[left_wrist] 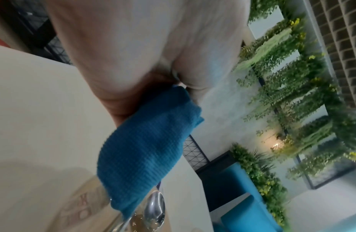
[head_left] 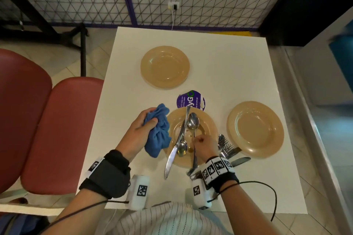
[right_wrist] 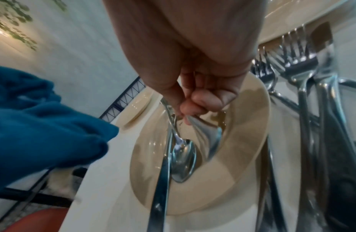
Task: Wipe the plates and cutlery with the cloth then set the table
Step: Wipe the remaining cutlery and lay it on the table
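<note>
Head view: my left hand (head_left: 142,127) grips the bunched blue cloth (head_left: 157,131); my right hand (head_left: 204,144) pinches a shiny spoon (head_left: 193,122) over the smeared tan plate (head_left: 209,126) near the tabletop's (head_left: 219,59) front edge.

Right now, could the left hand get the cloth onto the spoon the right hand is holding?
Probably yes. The left hand grips the blue cloth just beside the near plate, and the right hand holds the spoon above it, nothing between them.
</note>
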`<action>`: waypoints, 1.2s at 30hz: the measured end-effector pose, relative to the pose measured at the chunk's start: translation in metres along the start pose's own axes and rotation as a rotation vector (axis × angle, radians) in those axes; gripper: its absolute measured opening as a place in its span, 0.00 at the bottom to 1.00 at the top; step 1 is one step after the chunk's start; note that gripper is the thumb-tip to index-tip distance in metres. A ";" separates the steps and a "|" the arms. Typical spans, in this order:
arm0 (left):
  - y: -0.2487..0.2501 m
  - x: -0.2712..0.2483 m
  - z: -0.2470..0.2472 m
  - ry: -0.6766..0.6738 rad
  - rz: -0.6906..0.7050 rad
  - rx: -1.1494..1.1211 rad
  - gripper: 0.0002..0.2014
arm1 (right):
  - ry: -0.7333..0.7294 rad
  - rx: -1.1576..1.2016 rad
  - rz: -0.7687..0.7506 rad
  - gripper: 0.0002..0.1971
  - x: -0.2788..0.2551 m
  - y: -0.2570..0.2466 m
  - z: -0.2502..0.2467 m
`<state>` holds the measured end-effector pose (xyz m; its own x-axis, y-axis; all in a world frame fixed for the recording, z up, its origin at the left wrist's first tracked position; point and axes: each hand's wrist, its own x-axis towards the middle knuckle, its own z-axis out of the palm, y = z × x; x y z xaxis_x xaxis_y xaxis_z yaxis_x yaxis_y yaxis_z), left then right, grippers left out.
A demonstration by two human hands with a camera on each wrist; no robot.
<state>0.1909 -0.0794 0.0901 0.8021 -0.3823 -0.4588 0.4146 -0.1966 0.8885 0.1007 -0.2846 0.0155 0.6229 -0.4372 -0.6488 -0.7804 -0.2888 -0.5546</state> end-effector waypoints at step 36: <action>0.038 -0.009 0.153 0.291 0.027 -0.277 0.16 | -0.119 0.200 -0.566 0.14 -0.065 -0.030 -0.094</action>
<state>0.1333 -0.2215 0.1281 0.8861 -0.1045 -0.4515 0.4598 0.0761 0.8848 0.0784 -0.3272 0.1232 0.9487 -0.1608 -0.2723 -0.3083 -0.2773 -0.9100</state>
